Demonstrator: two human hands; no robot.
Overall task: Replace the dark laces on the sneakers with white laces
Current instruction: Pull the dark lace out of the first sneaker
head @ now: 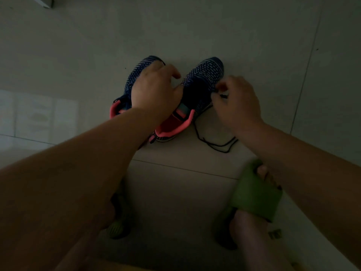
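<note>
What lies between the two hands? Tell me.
In the head view, the right-hand sneaker lies between the left hand and the right hand. The right hand's fingers pinch its dark lace, which trails onto the floor.

The 2 sneakers (203, 79) are showing navy knit with pale dashes and coral-pink linings; the lace (214, 145) is looking black, the slipper (256, 194) green.
</note>
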